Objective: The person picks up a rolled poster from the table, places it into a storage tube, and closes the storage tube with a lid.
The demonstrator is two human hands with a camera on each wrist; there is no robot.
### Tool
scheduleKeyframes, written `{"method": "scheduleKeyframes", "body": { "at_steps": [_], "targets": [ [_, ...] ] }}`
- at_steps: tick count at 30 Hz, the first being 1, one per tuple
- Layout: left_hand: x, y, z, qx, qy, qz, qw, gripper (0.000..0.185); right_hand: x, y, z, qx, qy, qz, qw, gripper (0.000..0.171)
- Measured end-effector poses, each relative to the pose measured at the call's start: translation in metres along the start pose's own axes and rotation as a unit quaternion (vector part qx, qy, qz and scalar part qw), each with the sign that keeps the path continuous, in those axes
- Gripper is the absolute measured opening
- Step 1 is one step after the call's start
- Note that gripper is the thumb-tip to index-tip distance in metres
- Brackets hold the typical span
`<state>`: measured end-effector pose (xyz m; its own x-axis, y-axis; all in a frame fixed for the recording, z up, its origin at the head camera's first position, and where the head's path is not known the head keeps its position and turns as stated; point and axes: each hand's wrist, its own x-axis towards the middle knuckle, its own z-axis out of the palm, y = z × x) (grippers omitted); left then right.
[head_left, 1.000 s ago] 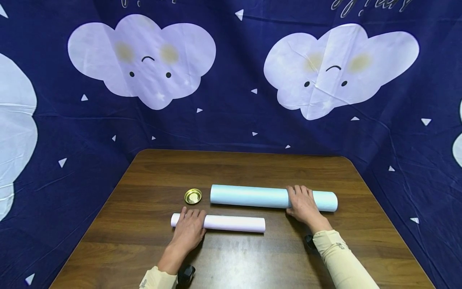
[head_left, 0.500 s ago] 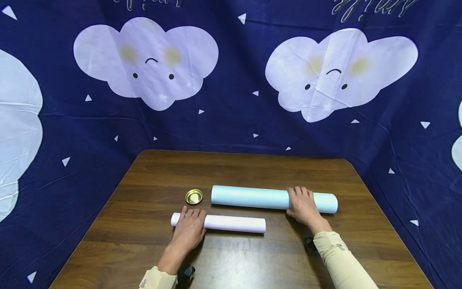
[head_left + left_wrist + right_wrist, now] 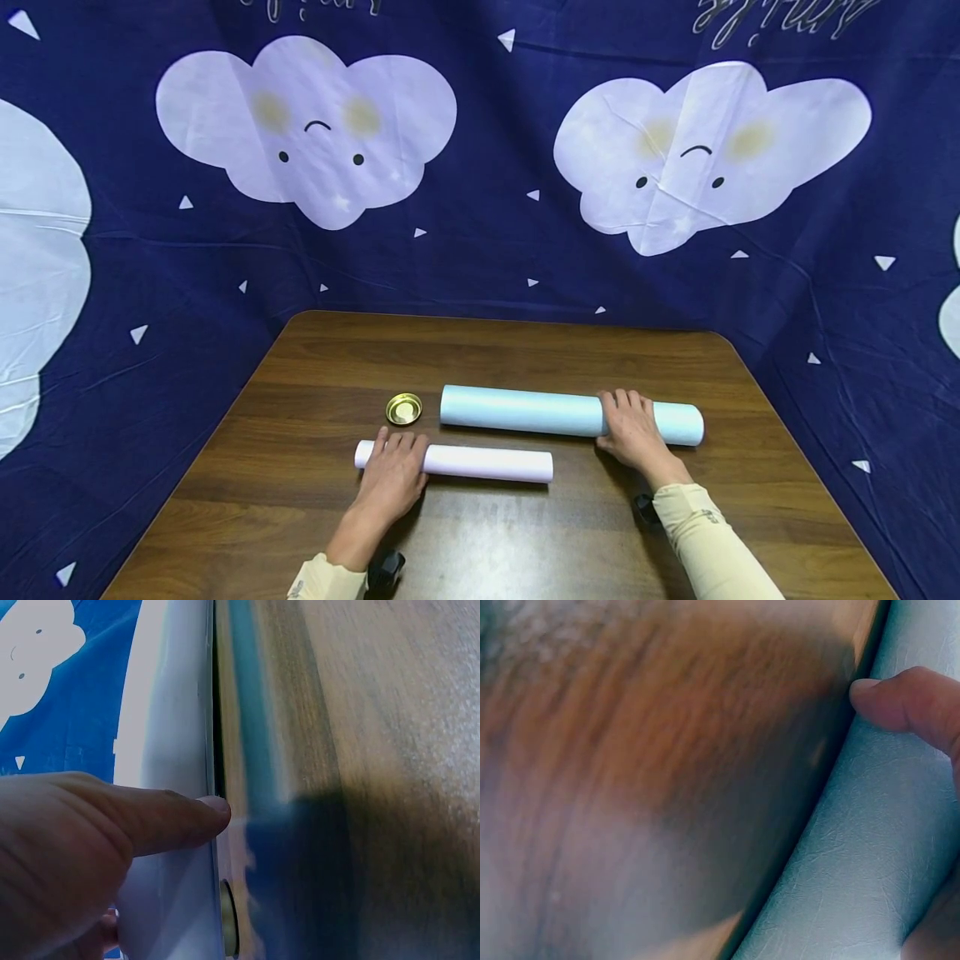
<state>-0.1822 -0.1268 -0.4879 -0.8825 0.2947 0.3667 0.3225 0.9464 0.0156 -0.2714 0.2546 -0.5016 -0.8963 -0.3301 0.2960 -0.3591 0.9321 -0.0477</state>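
Observation:
A thin pale lilac paper roll (image 3: 487, 464) lies crosswise on the brown wooden table (image 3: 487, 350). My left hand (image 3: 393, 475) lies over its left end, fingers draped across the top. In the left wrist view the thumb (image 3: 165, 817) presses the roll's (image 3: 169, 712) near side. Behind it lies a thicker, longer light blue roll (image 3: 517, 410). My right hand (image 3: 633, 429) wraps over it near its right end. The right wrist view shows that thumb (image 3: 900, 701) against the blue roll (image 3: 870, 847) just above the tabletop (image 3: 667, 750).
A small round gold lid (image 3: 403, 408) sits on the table just left of the blue roll, and shows edge-on in the left wrist view (image 3: 229, 926). A dark blue cloth with white clouds (image 3: 480, 208) hangs behind and around the table. Both rolls rest on the wood.

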Motion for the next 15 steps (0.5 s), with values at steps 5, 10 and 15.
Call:
{"method": "scheduleKeyframes", "body": {
  "at_steps": [5,10,15],
  "targets": [
    [0.0012,0.0003,-0.0027,-0.001,0.004,-0.001,1.0,0.037,0.0003,0.0013,-0.0006,-0.002,-0.001,0.002,1.0,0.074],
    [0.0031,0.0,-0.0049,-0.002,0.018,0.002,0.9998,0.037,0.0005,0.0012,-0.0029,-0.001,-0.004,0.005,1.0,0.074],
    [0.0047,-0.0003,-0.0068,-0.005,0.034,0.003,0.9994,0.038,0.0006,0.0014,-0.0048,0.007,-0.01,0.012,1.0,0.074]
  ]
}}
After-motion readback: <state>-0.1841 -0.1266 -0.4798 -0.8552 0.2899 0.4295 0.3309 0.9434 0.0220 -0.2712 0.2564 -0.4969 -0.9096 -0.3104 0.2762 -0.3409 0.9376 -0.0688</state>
